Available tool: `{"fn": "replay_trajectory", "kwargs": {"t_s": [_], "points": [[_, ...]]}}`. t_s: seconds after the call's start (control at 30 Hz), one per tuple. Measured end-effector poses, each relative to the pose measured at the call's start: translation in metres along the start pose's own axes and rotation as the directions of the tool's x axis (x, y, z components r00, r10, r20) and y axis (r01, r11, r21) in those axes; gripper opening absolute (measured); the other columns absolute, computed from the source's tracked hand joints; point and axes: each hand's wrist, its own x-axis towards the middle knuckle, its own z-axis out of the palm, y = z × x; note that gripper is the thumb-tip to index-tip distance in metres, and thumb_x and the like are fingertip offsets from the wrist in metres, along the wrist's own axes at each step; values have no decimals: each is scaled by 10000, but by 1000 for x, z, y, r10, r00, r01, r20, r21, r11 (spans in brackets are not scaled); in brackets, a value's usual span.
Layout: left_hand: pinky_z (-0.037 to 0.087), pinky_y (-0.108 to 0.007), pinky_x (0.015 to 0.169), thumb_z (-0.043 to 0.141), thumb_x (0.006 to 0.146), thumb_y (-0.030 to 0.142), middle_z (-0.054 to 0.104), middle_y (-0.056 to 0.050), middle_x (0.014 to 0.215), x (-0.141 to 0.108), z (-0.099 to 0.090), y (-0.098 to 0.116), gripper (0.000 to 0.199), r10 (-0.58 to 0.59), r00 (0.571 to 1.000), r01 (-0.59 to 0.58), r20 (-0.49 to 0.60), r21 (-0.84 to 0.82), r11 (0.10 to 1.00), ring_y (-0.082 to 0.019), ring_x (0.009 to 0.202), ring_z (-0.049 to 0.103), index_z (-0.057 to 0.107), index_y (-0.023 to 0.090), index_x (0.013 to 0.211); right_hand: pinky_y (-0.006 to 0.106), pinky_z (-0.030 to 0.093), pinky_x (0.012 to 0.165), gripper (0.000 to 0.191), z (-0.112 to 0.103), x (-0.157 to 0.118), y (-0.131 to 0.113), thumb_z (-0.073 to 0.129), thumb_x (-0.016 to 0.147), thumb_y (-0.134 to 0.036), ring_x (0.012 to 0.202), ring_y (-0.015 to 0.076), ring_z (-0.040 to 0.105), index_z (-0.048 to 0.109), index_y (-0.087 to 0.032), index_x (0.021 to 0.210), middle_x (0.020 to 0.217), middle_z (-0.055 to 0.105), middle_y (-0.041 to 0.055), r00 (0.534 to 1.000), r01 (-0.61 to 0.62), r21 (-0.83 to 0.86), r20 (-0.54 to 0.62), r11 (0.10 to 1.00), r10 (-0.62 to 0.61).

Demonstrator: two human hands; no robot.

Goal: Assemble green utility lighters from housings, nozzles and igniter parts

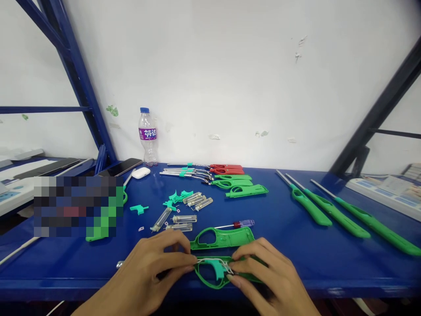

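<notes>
A green lighter shell half [213, 286] lies near the table's front edge, its hollow side up. A teal trigger [217, 268] sits in its loop, with a thin white wire [210, 259] running above it. My left hand [161, 261] pinches the narrow end of the shell, where the wire passes. On the other side, my right hand [263, 272] has thumb and fingers closed around the wire ends by the trigger; a small dark part there is mostly hidden. Just beyond lies another green shell half [226, 238].
Behind are clear fuel tanks [184, 218], loose teal triggers [140, 209], a screwdriver [243, 224], red shells [226, 169] and metal rods [177, 174]. Several green lighters [342, 210] lie right. A bottle [148, 140] stands by the wall. A patch at left is pixelated.
</notes>
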Motion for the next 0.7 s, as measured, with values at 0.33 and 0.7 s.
{"fn": "replay_trajectory", "kwargs": {"t_s": [0.33, 0.7], "points": [[546, -197, 772, 668, 1105, 261, 737, 31, 1020, 4, 3, -10, 202, -39, 999, 37, -13, -148, 988, -121, 875, 741, 841, 358, 1068, 260, 611, 780, 180, 3, -4, 8, 758, 1036, -223, 894, 157, 751, 708, -303, 1191, 1032, 796, -29, 999, 10, -31, 38, 999, -9], [577, -144, 783, 642, 1121, 247, 722, 32, 999, 8, 1, -5, 209, -15, 999, 9, -40, -142, 990, -95, 849, 735, 804, 302, 1001, 283, 571, 709, 187, -3, 14, -4, 583, 1143, -314, 811, 156, 717, 736, -291, 1036, 949, 765, -38, 995, 12, -122, 99, 992, 0]]}}
